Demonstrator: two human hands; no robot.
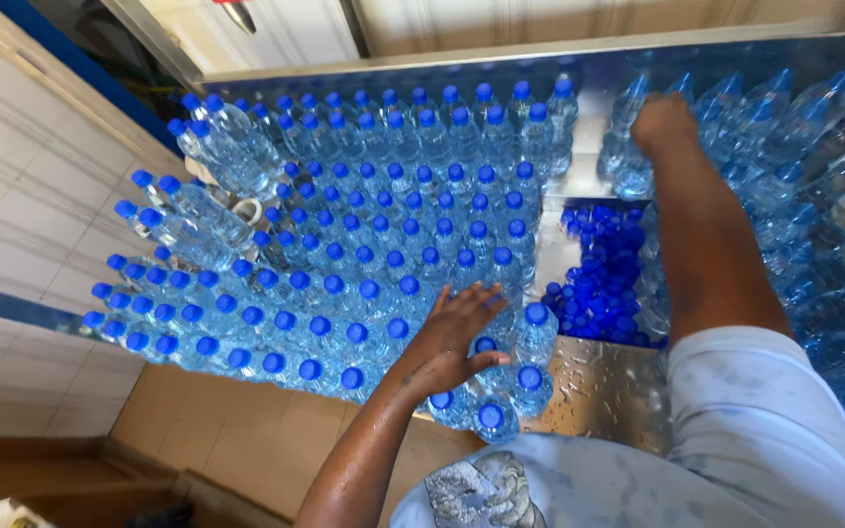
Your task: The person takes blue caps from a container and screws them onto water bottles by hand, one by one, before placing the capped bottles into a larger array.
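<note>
- Your left hand (452,337) lies flat with fingers spread on the blue caps of the standing bottles (383,215), gripping nothing.
- Those bottles are clear plastic, round, ribbed and filled, each with a smooth blue screw cap; they stand upright in tight rows on the left of the desk (608,391), far too many to count.
- One bottle (246,208) in the left rows shows an open white neck with no cap.
- Your right hand (662,122) reaches to the far side and rests on top of a bottle (630,171); you cannot tell how firmly it grips.
- Loose blue caps (599,274) lie heaped between the two masses of bottles, dozens of them.
- More clear bottles (814,196) lie jumbled on the right.
- The desk is shiny patterned metal.
</note>
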